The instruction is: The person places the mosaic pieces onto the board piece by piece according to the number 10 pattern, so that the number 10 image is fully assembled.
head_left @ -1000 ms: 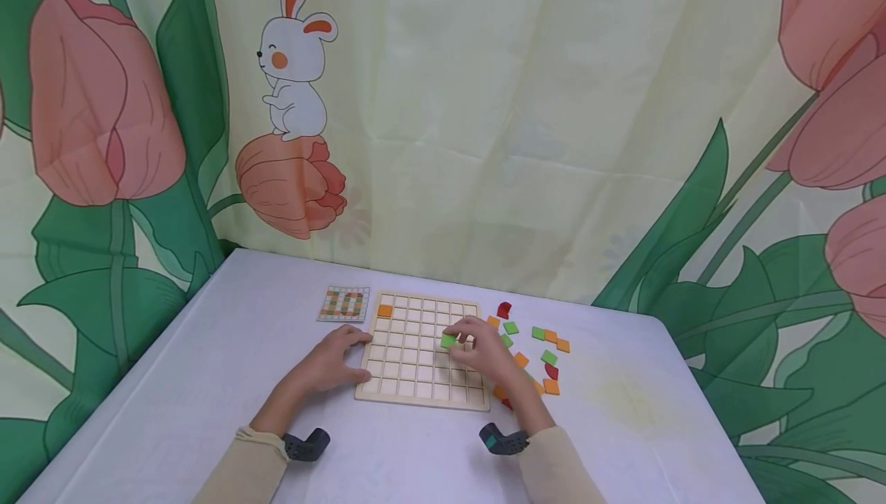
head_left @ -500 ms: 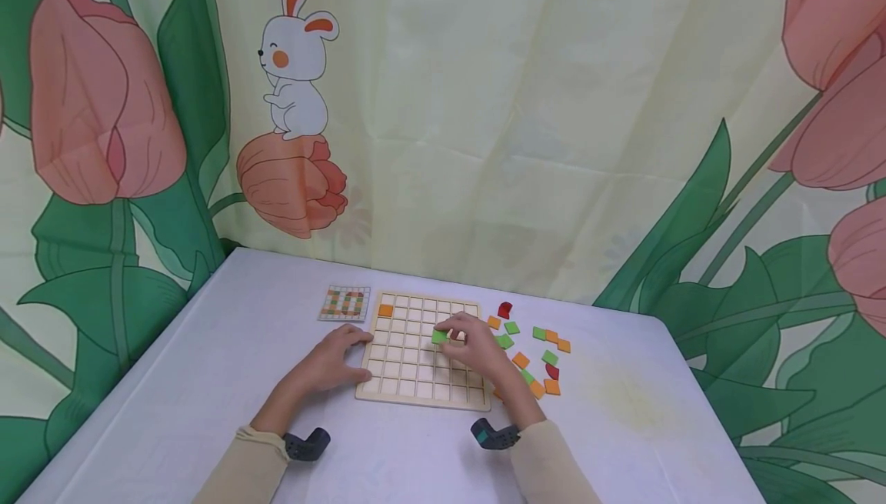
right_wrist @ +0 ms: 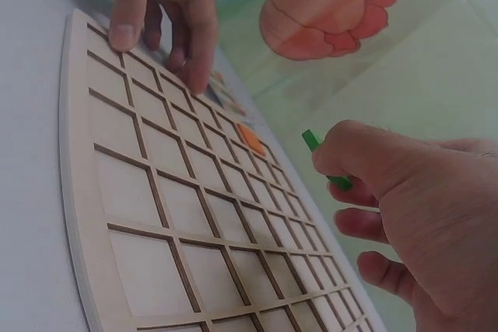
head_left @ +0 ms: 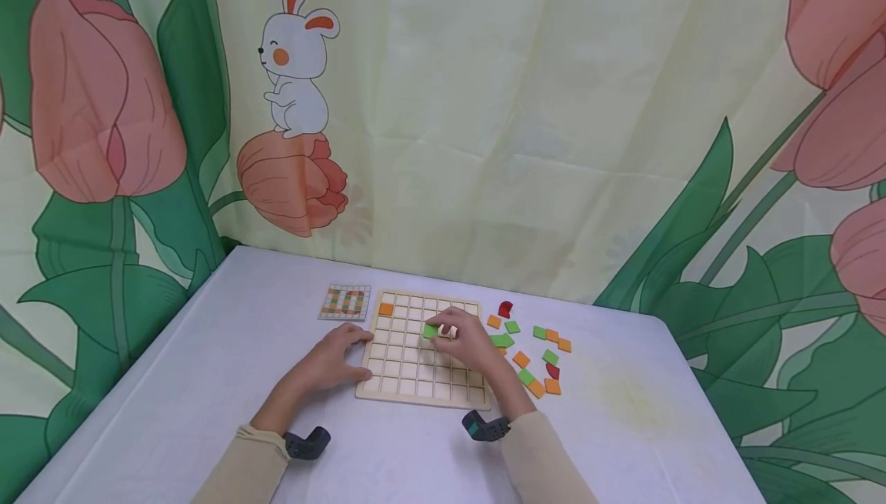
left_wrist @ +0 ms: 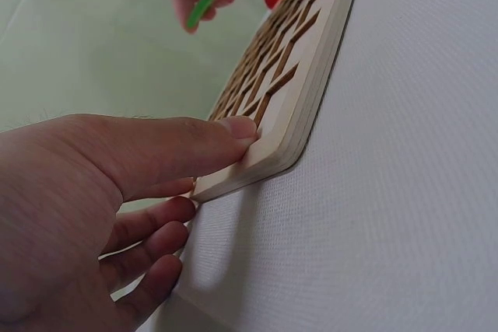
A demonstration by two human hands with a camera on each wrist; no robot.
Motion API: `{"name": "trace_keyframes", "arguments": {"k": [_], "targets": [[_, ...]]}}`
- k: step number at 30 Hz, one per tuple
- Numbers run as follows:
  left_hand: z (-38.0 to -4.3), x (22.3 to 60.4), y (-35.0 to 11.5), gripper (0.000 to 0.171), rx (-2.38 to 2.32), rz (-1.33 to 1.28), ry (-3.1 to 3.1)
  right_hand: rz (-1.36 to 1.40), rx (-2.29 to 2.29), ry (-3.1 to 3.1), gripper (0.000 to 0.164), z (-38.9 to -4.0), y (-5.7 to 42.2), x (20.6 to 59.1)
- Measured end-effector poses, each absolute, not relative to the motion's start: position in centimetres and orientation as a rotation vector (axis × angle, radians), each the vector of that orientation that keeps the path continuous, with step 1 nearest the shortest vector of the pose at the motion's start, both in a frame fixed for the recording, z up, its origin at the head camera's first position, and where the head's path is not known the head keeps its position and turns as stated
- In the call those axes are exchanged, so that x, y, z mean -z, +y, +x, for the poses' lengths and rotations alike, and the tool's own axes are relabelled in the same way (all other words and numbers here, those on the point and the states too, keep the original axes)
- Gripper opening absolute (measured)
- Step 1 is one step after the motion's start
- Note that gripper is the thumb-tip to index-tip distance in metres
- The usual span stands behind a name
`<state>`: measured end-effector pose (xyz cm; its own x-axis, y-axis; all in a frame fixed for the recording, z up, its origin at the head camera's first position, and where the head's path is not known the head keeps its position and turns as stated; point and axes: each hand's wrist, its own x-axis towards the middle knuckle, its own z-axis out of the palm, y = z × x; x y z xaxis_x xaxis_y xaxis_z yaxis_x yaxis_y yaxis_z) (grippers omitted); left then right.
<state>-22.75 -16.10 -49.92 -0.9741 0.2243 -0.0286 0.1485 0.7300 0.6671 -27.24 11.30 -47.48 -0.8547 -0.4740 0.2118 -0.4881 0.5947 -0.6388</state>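
My right hand (head_left: 462,337) pinches a green square tile (head_left: 431,331) between thumb and fingertips, over the middle of the wooden grid board (head_left: 398,369). The right wrist view shows the green tile (right_wrist: 313,141) edge-on and tilted, raised above the grid. At the board's left edge lies my left hand (head_left: 332,359), thumb and fingers spread apart along the frame. Its thumb (left_wrist: 233,131) presses on the frame near the corner in the left wrist view, with the other fingers relaxed beside the edge. An orange square tile (head_left: 385,309) sits in a cell near the board's far left corner.
A pattern card (head_left: 344,302) with a coloured grid lies left of the board. Right of the board are scattered loose green tiles (head_left: 550,357), orange tiles (head_left: 552,386) and red curved pieces (head_left: 505,308). A printed curtain (head_left: 484,142) hangs behind the white table (head_left: 623,412).
My right hand has carried the green tile left and slightly away from me across the board. My left hand has stayed at the board's edge.
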Motion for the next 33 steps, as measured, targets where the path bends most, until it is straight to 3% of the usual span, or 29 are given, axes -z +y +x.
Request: {"name": "trace_keyframes", "arguments": {"k": [33], "targets": [[-22.7, 49.9, -16.5, 0.064, -1.108, 0.374, 2.823, 0.780, -1.106, -2.852, 0.027, -28.6, 9.1, 47.5]]}}
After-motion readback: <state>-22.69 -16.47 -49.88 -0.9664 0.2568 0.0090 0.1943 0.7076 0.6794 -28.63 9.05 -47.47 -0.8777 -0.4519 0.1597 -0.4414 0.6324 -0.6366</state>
